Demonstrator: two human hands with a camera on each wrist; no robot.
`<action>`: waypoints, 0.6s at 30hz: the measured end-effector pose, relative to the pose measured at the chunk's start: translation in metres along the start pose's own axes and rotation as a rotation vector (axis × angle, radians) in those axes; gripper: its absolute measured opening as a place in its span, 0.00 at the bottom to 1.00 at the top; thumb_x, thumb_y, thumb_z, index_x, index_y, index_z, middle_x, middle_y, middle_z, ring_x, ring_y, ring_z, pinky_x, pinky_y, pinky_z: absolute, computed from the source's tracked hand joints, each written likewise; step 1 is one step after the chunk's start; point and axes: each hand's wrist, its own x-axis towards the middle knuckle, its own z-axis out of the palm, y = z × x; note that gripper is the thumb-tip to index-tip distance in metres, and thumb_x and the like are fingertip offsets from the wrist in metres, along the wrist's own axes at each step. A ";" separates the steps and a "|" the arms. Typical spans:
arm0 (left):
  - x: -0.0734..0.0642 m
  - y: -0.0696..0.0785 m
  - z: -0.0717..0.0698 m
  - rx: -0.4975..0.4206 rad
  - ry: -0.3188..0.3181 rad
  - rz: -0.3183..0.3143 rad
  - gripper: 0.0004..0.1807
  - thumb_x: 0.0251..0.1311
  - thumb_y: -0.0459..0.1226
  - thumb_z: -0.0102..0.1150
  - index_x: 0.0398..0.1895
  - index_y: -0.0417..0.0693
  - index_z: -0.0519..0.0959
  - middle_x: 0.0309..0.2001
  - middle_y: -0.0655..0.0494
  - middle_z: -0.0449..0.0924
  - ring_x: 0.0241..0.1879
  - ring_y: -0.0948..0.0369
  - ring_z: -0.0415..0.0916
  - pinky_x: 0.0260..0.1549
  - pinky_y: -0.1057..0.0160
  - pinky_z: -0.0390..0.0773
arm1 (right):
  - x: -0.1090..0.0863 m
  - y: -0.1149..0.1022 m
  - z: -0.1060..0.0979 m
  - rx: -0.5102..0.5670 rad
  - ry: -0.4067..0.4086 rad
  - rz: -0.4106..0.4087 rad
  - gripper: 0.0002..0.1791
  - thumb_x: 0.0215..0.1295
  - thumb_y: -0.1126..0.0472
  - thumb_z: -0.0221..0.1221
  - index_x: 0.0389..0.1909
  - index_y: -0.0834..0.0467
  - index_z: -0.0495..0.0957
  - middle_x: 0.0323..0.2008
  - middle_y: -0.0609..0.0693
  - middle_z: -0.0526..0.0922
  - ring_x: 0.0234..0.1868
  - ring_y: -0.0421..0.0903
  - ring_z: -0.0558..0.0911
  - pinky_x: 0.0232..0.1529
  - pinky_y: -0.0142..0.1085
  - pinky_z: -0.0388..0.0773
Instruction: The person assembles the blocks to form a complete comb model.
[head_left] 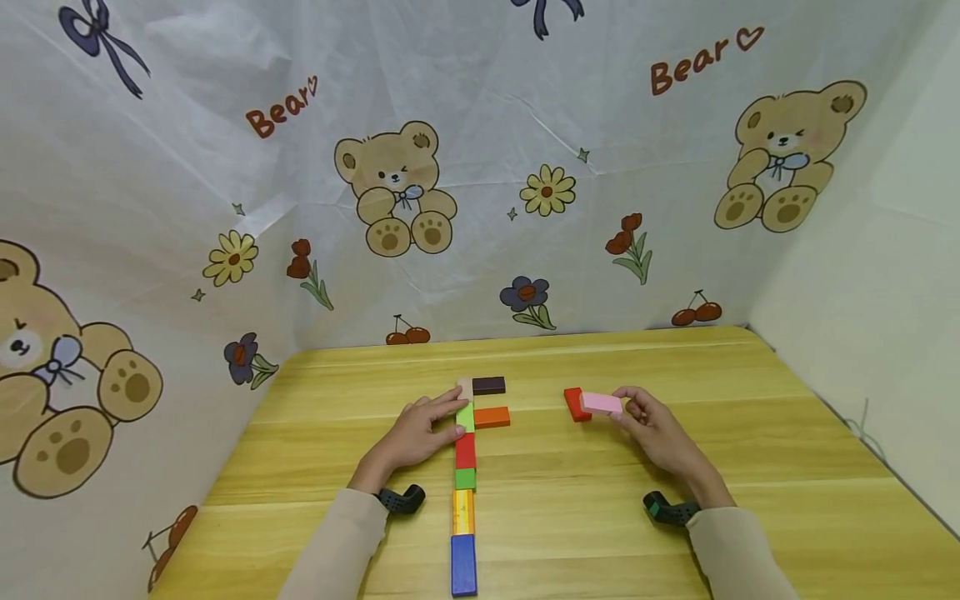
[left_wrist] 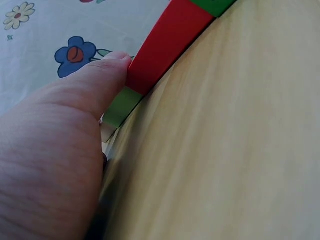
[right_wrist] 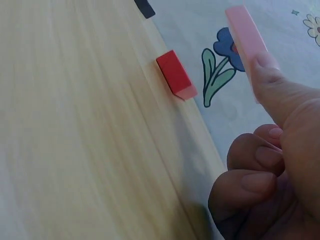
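Note:
A straight row of coloured blocks runs up the table: a blue block (head_left: 463, 567), a yellow block (head_left: 462, 512), a green block (head_left: 465, 478), a red block (head_left: 465, 452), a light green block (head_left: 466, 416) and a beige block (head_left: 465, 388). My left hand (head_left: 416, 432) rests against the row's far part, fingertips on the light green and beige blocks. In the left wrist view its thumb (left_wrist: 107, 75) lies at the red block's end. Between thumb and fingers, my right hand (head_left: 660, 433) pinches a pink block (head_left: 600, 403), raised above the table in the right wrist view.
Close to the pink block, a separate red block (head_left: 575, 406) lies on the wooden table (head_left: 570, 517). An orange block (head_left: 492, 417) and a dark block (head_left: 489, 385) extend rightward from the row. A bear-print cloth (head_left: 480, 275) hangs behind the table.

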 end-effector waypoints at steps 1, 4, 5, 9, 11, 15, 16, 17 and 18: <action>0.000 0.000 0.000 0.001 -0.002 -0.001 0.32 0.68 0.61 0.53 0.74 0.69 0.67 0.78 0.72 0.54 0.56 0.65 0.68 0.58 0.51 0.60 | 0.001 -0.001 0.001 0.014 0.011 -0.007 0.15 0.76 0.59 0.55 0.57 0.61 0.70 0.32 0.53 0.60 0.26 0.40 0.64 0.26 0.32 0.63; 0.000 0.000 0.000 0.006 0.000 0.003 0.32 0.68 0.62 0.53 0.74 0.69 0.67 0.78 0.71 0.54 0.56 0.64 0.69 0.58 0.51 0.60 | 0.002 -0.005 0.006 0.035 0.031 -0.034 0.15 0.76 0.61 0.54 0.57 0.63 0.69 0.33 0.53 0.60 0.27 0.41 0.64 0.25 0.33 0.62; 0.000 0.000 0.000 0.007 0.000 0.006 0.32 0.68 0.62 0.53 0.74 0.69 0.67 0.78 0.71 0.55 0.56 0.64 0.69 0.58 0.51 0.60 | 0.002 -0.008 0.008 0.042 0.035 -0.038 0.15 0.76 0.61 0.55 0.57 0.64 0.69 0.33 0.53 0.60 0.27 0.41 0.64 0.25 0.32 0.62; 0.000 0.000 0.001 0.009 0.017 0.014 0.32 0.68 0.61 0.53 0.73 0.68 0.68 0.78 0.69 0.56 0.56 0.63 0.70 0.58 0.50 0.61 | 0.005 -0.019 0.015 0.064 0.013 -0.032 0.15 0.76 0.62 0.54 0.57 0.64 0.67 0.34 0.53 0.60 0.30 0.40 0.64 0.27 0.32 0.62; 0.000 0.000 0.001 0.016 0.025 0.016 0.32 0.68 0.60 0.53 0.73 0.68 0.68 0.78 0.68 0.56 0.57 0.62 0.70 0.57 0.50 0.61 | 0.007 -0.025 0.020 0.075 -0.009 -0.024 0.15 0.76 0.62 0.54 0.57 0.64 0.67 0.34 0.54 0.61 0.31 0.40 0.64 0.29 0.31 0.63; 0.000 -0.001 0.001 0.021 0.020 0.013 0.32 0.68 0.61 0.53 0.73 0.67 0.68 0.78 0.68 0.56 0.58 0.62 0.70 0.57 0.51 0.61 | 0.010 -0.034 0.031 0.102 -0.065 -0.018 0.14 0.76 0.64 0.53 0.58 0.62 0.66 0.35 0.54 0.62 0.33 0.41 0.65 0.31 0.31 0.64; 0.000 -0.001 0.001 0.020 0.014 0.008 0.32 0.68 0.61 0.53 0.74 0.68 0.68 0.78 0.68 0.56 0.58 0.62 0.70 0.57 0.51 0.61 | 0.011 -0.036 0.034 0.108 -0.075 -0.017 0.14 0.76 0.64 0.53 0.58 0.62 0.66 0.36 0.54 0.62 0.33 0.41 0.65 0.31 0.31 0.64; 0.001 -0.001 0.001 0.018 0.010 0.005 0.32 0.68 0.62 0.52 0.74 0.68 0.67 0.78 0.69 0.55 0.58 0.62 0.70 0.57 0.51 0.61 | 0.012 -0.039 0.037 0.114 -0.082 -0.012 0.14 0.76 0.64 0.53 0.58 0.61 0.66 0.36 0.54 0.62 0.34 0.41 0.65 0.31 0.31 0.64; 0.001 -0.001 0.001 0.012 0.003 0.000 0.32 0.68 0.62 0.52 0.74 0.69 0.67 0.78 0.70 0.55 0.58 0.62 0.69 0.58 0.51 0.61 | 0.012 -0.040 0.040 0.117 -0.086 -0.007 0.14 0.76 0.63 0.53 0.58 0.60 0.66 0.37 0.53 0.62 0.34 0.41 0.65 0.32 0.30 0.64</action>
